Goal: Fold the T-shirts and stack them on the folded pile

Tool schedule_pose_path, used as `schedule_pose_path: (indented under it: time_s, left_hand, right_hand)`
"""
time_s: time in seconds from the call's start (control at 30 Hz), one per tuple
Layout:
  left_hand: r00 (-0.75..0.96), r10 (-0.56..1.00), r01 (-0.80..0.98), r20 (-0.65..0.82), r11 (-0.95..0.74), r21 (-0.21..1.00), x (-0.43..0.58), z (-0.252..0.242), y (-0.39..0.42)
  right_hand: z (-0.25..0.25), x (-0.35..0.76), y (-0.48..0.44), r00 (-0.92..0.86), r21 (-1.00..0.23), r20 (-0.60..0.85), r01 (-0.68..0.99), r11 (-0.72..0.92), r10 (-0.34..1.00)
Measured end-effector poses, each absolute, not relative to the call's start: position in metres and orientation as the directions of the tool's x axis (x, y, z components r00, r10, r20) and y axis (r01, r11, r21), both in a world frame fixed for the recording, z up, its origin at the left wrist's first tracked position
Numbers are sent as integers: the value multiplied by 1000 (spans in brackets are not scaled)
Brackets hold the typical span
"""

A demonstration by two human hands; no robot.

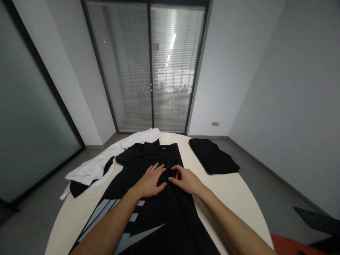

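Note:
A black garment point(175, 212) with a large grey print lies spread over the table, its straight far edge bearing a small label. My left hand point(150, 181) rests flat on its upper part, fingers spread and thumb out. Just to the right, my right hand point(187, 180) has its thumb and index finger curled around a raised fold of the same cloth. The exact contact at the fingertips is hard to make out against the black. A black short-sleeved piece point(132, 153) lies at the garment's far left, partly overlapping it.
White clothing point(106, 159) lies in a loose heap on the left, with dark cloth under it. A folded black garment point(212, 157) sits at the right on the round cream table point(239, 198). Beyond stand glass doors with blinds point(151, 71). Something red point(289, 244) shows at lower right.

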State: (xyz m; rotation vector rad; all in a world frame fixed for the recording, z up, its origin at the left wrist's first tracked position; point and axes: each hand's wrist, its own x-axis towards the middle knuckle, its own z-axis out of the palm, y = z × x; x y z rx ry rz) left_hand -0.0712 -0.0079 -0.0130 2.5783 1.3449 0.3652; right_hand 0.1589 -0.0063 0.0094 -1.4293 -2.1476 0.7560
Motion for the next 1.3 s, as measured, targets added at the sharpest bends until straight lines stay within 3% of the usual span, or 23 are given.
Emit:
schedule_pose_path:
  time_s: [0.13,0.27,0.4,0.57,0.67,0.77,0.9,0.97,1.17,1.23,1.3]
  left_hand:
    - [559,819,764,130,-569,304,-70,-10,-9]
    - [601,788,745,136,-614,262,-68,-8,-10]
    - [605,783,742,146,-621,252,-69,-10,-10]
    - [593,791,749,153,-611,257,-68,-12,-8]
    - [587,796,753,144,-603,263,-67,-15,-5]
    - [569,809,760,148,-586,281,-68,-18,-2]
    - [559,817,763,144,-575,296,-68,-20,0]
    - [560,816,762,143,-575,297,-68,-20,0]
    - [542,820,770,185,-572,281,-67,-22,-1]
    - [546,810,763,216,-587,272,-66,-22,-3]
    - [562,795,750,226,-606,266,-66,-21,-4]
  right_hand:
    - [20,172,-18,-493,-729,-121,633,260,862]
    - [26,179,-27,-653,-860,-364,510,29,665]
    - [38,183,-33,-738,-827,-542,553,-102,403]
    - [45,180,-38,-703,-726,-679,687,-46,211]
    - [45,173,-42,-689,-695,-710,719,14,148]
    - [47,168,-47,-751,-765,-636,644,-12,178]
    - [48,169,-49,-807,-813,-582,579,-60,99]
    - [44,172,-46,-824,-844,-531,535,-38,196]
    - [20,181,-25,-704,-869,-283,476,136,652]
    - [13,184,-18,-623,-790,-101,524,318,776]
    - [7,187,-12,-548,-633,115,603,487,829]
